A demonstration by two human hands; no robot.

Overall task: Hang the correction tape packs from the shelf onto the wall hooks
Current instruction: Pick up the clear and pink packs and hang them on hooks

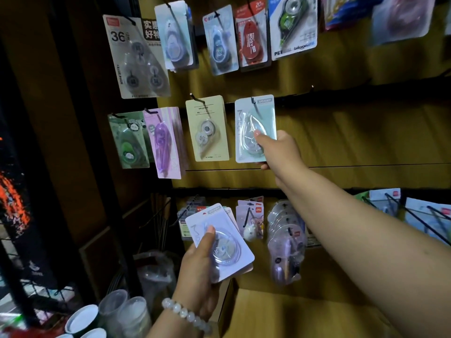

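My right hand (278, 152) grips the lower right corner of a pale green correction tape pack (253, 118), thumb on its clear blister. The pack's top hole sits on a black wall hook (255, 103) in the middle row. My left hand (200, 264) holds a small stack of pale lilac correction tape packs (224, 237) lower down, thumb pressed on the top one's blister. A bead bracelet is on that wrist.
Other tape packs hang in the top row (251, 32) and the middle row (207, 128). More packs (285, 240) hang on lower hooks above a wooden shelf (305, 313). Bare black hooks (415, 215) jut out at right. Plastic cups (122, 313) stand at bottom left.
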